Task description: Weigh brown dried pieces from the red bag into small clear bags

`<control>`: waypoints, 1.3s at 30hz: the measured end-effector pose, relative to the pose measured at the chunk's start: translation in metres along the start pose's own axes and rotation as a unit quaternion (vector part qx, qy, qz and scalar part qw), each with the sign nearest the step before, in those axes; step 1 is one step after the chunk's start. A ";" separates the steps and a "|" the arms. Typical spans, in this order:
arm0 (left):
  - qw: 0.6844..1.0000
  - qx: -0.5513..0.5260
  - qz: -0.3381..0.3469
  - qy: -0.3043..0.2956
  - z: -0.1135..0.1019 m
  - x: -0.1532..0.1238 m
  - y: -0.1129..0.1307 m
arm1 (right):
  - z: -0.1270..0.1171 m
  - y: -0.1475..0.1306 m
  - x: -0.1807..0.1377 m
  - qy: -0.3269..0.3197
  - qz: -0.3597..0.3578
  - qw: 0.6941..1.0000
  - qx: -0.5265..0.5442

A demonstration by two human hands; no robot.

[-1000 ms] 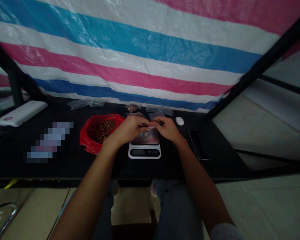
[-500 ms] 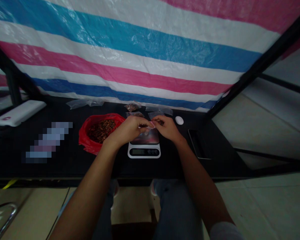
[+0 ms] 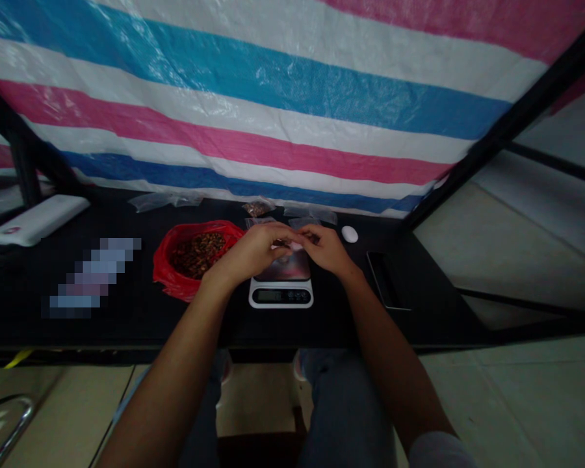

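My left hand [image 3: 269,244] and my right hand [image 3: 323,246] meet over the metal plate of a white digital kitchen scale [image 3: 281,307]. Between their fingertips is what looks like a small clear plastic bag [image 3: 286,258], its top edge pinched by both. The fingers cover most of it, so its contents are hard to make out. Left of my left hand stands an open red plastic bag [image 3: 163,270] with brown dried pieces [image 3: 197,255] inside. Just behind my hands lies a filled clear bag [image 3: 258,208].
Several flat clear bags [image 3: 168,200] lie along the back of the black table [image 3: 141,328]. A white round object [image 3: 350,234] and a phone [image 3: 387,281] are on the right. A white box-like device [image 3: 39,220] lies far left. Striped sheeting [image 3: 273,140] hangs behind.
My left fingers have shifted slightly right and closed over the bag's top edge, against my right fingertips. My right hand has hardly moved.
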State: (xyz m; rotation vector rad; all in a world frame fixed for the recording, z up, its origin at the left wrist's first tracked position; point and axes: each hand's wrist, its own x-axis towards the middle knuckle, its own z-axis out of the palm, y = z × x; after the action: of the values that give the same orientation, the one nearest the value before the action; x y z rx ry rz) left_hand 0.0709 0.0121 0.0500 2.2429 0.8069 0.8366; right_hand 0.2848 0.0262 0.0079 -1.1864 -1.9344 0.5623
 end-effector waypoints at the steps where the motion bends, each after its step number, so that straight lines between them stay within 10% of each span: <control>1: 1.000 0.000 0.010 0.002 0.000 0.001 0.001 | 0.000 0.000 0.000 -0.001 0.000 1.000 0.001; 10: 0.984 0.142 -0.063 0.088 -0.052 -0.019 -0.008 | 0.000 -0.002 -0.001 0.010 0.002 1.000 -0.002; 20: 0.935 0.225 -0.269 -0.044 -0.072 -0.018 -0.060 | 0.001 0.004 -0.001 0.011 0.008 1.000 -0.006; 29: 0.913 0.334 -0.214 0.096 -0.095 -0.024 -0.017 | 0.002 0.005 0.000 0.013 -0.001 1.000 0.008; 39: 0.934 0.291 -0.202 0.044 -0.083 -0.038 -0.045 | 0.001 0.007 -0.001 0.010 -0.005 1.000 0.000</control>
State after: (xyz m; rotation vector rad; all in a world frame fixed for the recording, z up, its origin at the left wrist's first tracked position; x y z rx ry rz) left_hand -0.0266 0.0396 0.0561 2.3922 1.6706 0.5422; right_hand 0.2874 0.0288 0.0021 -1.1780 -1.9225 0.5448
